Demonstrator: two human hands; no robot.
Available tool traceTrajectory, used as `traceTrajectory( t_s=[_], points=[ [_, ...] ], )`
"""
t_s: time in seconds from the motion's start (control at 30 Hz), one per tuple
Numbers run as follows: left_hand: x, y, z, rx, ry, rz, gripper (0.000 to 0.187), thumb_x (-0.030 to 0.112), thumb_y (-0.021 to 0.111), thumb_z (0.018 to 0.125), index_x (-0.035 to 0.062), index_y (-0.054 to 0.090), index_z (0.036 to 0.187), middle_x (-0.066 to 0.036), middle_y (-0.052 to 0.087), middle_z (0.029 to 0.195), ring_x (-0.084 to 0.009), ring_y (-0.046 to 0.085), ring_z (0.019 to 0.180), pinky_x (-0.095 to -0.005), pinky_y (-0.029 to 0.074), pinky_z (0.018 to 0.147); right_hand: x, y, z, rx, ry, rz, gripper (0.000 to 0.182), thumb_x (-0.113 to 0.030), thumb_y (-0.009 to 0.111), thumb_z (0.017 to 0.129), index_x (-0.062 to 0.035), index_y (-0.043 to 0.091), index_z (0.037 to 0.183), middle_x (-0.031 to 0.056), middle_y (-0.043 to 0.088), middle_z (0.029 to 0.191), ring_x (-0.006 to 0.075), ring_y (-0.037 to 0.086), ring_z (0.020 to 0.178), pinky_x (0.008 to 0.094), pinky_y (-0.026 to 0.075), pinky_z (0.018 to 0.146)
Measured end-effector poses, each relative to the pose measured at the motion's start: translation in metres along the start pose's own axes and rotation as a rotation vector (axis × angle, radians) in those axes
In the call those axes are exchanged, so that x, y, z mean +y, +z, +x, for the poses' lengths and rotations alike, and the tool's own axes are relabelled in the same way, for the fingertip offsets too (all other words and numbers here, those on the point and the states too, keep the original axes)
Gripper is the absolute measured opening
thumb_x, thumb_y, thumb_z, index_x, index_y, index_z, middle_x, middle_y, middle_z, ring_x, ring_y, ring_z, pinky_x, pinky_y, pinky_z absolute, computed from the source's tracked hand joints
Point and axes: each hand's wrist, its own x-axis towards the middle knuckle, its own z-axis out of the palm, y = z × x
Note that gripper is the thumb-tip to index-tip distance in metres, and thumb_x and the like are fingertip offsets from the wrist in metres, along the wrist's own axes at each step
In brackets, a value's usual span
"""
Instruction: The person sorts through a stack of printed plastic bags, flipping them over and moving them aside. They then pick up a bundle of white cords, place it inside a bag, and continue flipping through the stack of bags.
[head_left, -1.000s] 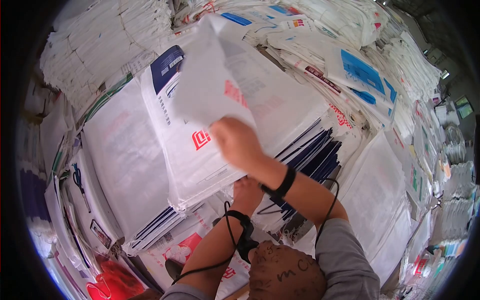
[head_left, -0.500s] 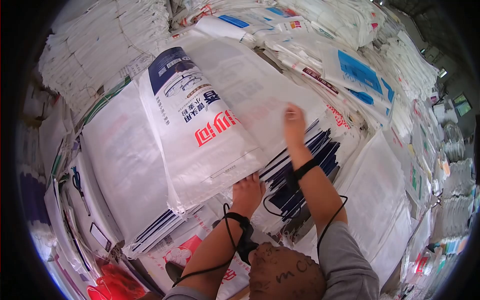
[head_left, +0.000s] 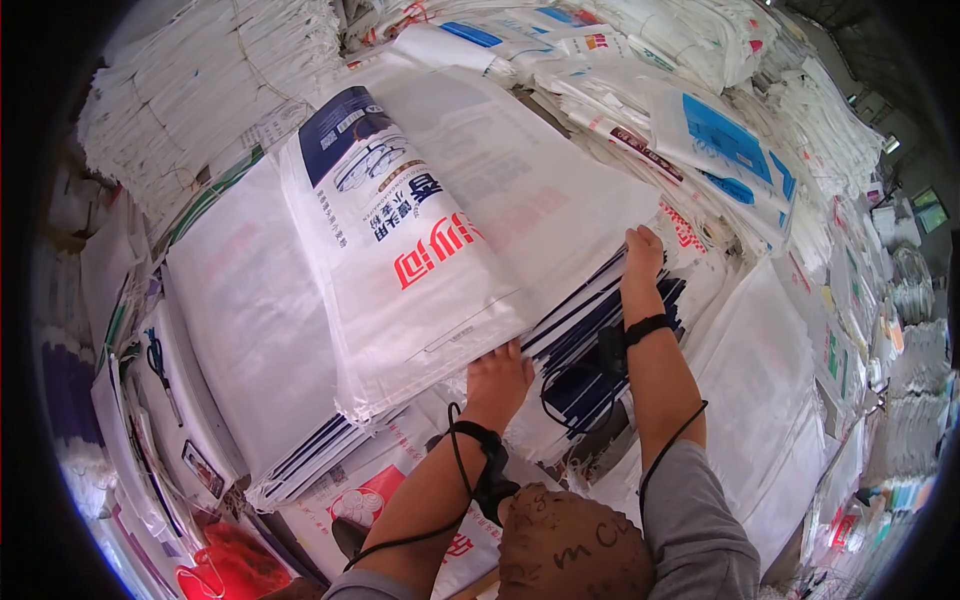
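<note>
A printed white sack (head_left: 400, 250) with a dark blue end and red characters lies slantwise over a stack of white sacks (head_left: 560, 210). My left hand (head_left: 499, 380) is at the near edge of the printed sack, its fingertips hidden beneath it. At the right corner of the stack, my right hand (head_left: 644, 252) has its fingers closed on the top sack's edge. Dark blue sack edges (head_left: 590, 350) fan out below that corner. A second stack of white sacks (head_left: 245, 310) lies to the left.
Blue scissors (head_left: 158, 365) and a phone-like flat object (head_left: 202, 468) lie at the left. Red mesh (head_left: 235, 562) is at the lower left. More sack piles (head_left: 720, 140) stand behind and at the right. A brown rounded object (head_left: 570, 550) sits near my body.
My right hand has moved right and slightly down, from over the white stack to its corner edge, and its fingers have closed there. My left hand has barely moved.
</note>
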Motion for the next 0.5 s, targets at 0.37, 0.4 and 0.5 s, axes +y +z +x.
traceTrajectory(
  t_s=[0.37,0.4,0.5],
  points=[
    [0.001,-0.005,0.001,-0.067,-0.023,-0.023,0.056,0.043,0.051,0.092,0.003,0.051,0.131,-0.019,0.06,0.125,-0.0355,0.059,0.112,-0.0501,0.045,0.095,-0.116,0.056,-0.086,-0.329,-0.606,-0.298,0.015,-0.016,0.064,0.089,-0.0009,0.064,0.088,0.0148,0.066,0.088,0.0345,0.062,0.074,0.038,0.049,0.069],
    [0.002,-0.006,0.001,-0.096,-0.034,-0.043,0.056,0.043,0.051,0.092,0.0032,0.051,0.132,-0.02,0.059,0.126,-0.0358,0.058,0.114,-0.0501,0.044,0.096,-0.142,0.064,-0.116,-0.413,-0.668,-0.251,0.011,-0.014,0.063,0.089,-0.0029,0.064,0.089,0.0136,0.065,0.088,0.0344,0.062,0.08,0.0399,0.049,0.071],
    [0.002,-0.003,0.002,-0.073,-0.036,-0.026,0.055,0.042,0.051,0.093,0.0034,0.05,0.132,-0.021,0.057,0.129,-0.0362,0.056,0.118,-0.049,0.042,0.1,-0.173,0.078,-0.187,-0.735,-0.982,-0.272,0.013,-0.007,0.061,0.084,-0.0068,0.067,0.095,0.0109,0.06,0.08,0.0315,0.06,0.077,0.0416,0.048,0.068]
  ],
)
